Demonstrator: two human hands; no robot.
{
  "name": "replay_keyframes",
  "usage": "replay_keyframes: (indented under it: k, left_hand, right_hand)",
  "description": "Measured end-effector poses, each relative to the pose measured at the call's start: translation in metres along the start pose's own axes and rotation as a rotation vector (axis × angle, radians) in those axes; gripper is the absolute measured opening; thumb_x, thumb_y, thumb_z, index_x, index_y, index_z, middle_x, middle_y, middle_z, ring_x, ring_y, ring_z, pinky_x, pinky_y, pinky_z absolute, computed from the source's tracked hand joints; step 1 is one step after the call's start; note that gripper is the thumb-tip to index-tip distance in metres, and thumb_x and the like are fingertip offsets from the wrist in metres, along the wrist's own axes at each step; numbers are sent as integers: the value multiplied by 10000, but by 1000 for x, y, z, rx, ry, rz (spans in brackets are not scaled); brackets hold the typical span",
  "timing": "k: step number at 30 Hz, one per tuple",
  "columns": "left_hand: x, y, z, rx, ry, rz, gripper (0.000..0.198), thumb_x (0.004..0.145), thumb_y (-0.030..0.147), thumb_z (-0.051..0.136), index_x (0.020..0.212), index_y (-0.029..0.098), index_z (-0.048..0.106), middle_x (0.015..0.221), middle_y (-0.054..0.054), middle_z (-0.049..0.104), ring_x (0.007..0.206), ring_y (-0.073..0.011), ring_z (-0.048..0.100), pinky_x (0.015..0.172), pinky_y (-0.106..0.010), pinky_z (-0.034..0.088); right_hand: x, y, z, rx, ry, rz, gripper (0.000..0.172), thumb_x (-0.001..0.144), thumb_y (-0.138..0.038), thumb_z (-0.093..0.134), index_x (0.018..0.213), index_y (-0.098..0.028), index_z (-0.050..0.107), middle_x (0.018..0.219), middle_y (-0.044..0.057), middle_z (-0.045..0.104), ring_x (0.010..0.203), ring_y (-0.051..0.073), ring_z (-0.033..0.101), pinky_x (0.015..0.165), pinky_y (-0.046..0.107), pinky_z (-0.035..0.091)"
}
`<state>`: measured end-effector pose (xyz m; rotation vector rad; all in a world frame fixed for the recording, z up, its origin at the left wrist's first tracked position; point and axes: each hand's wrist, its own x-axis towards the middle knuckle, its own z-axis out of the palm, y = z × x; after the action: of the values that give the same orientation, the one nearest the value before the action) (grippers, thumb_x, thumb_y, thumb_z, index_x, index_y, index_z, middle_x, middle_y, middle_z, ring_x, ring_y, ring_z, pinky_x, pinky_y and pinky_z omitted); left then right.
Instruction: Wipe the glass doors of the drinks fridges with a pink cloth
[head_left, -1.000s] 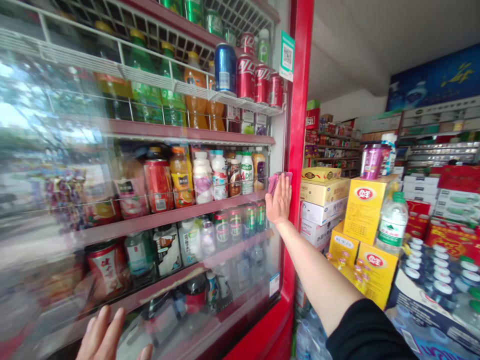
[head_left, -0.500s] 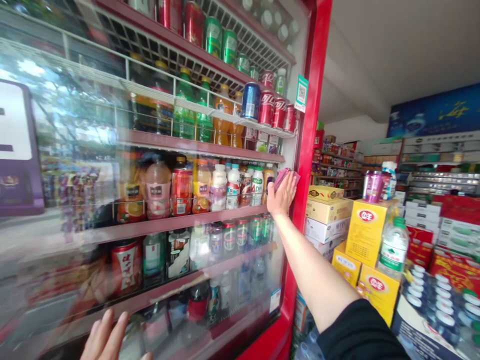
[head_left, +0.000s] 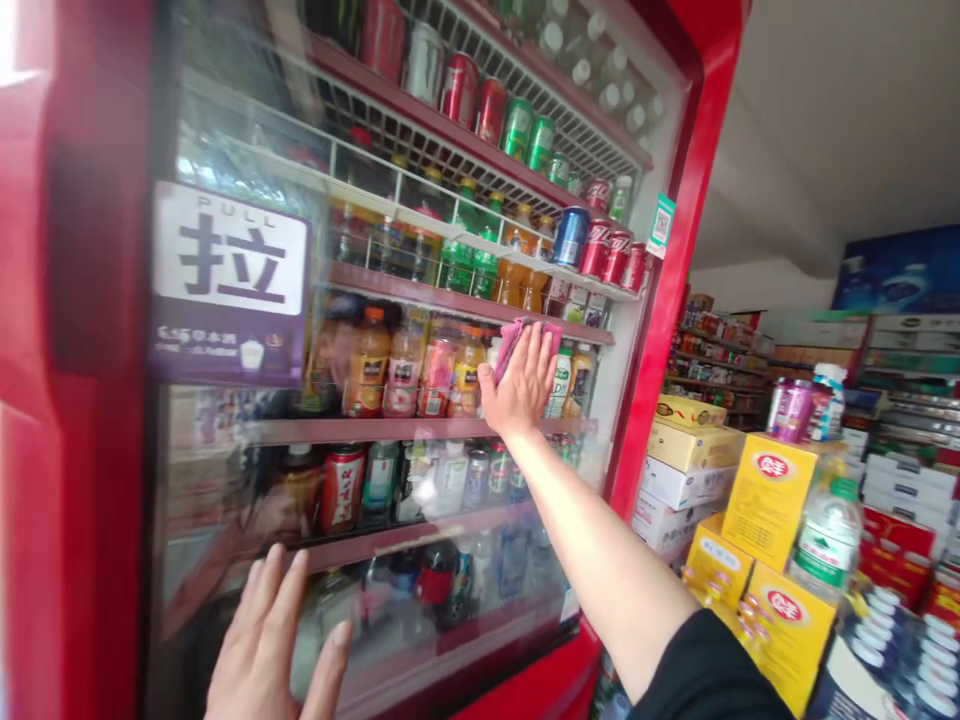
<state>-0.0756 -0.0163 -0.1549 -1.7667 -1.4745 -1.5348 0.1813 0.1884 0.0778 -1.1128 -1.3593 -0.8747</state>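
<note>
My right hand [head_left: 521, 385] lies flat on the glass door [head_left: 465, 455] of a red drinks fridge [head_left: 675, 310], pressing a pink cloth [head_left: 510, 340] to the pane. Parts of the cloth stick out around the fingers. Behind the glass, bottles and cans stand in rows; my hand and the cloth cover some on the middle shelf. Lower left, my left hand [head_left: 262, 645] has its fingers apart and holds nothing. It is in front of the glass; whether it touches cannot be made out.
A "PULL" sticker [head_left: 229, 285] is on the glass at left, beside the red door edge [head_left: 75, 400]. Right of the fridge are stacked yellow boxes [head_left: 769, 505], a large water bottle [head_left: 827, 530] and pale cartons [head_left: 686, 480]. Stocked shelves stand farther back.
My right hand and the cloth have moved left across the glass, away from the right frame. My left hand shows more fully. The view has turned left, bringing in the whole sticker.
</note>
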Motion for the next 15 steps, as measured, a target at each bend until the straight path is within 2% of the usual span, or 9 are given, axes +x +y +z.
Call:
replay_keyframes:
  k: [4, 8, 15]
  left_hand:
    - [18, 5, -30, 4, 59, -38, 789, 1040, 481, 556, 1759, 337, 265, 1828, -100, 330, 1680, -400, 342, 1331, -709, 355]
    - [31, 1, -55, 6, 121, -48, 780, 1046, 484, 565, 1755, 317, 288, 1816, -123, 353, 1665, -413, 370, 1307, -729, 385]
    - [74, -2, -93, 61, 175, 49, 785, 1065, 437, 574, 1766, 304, 245, 1807, -149, 365, 1676, -393, 353, 1299, -709, 408]
  right_hand:
    - [-2, -51, -5, 11, -26, -62, 927, 1095, -634, 326, 1767, -20, 150, 1860, 204, 166, 1743, 360, 39, 1382, 636, 127]
    - [-3, -100, -9, 36, -56, -153, 920, 1095, -639, 327, 1773, -42, 153, 1866, 194, 149, 1744, 361, 31, 1379, 643, 127]
    - [3, -184, -20, 132, -88, -213, 912, 1085, -628, 383, 1776, -70, 180, 1862, 193, 172, 1742, 372, 41, 1371, 675, 128]
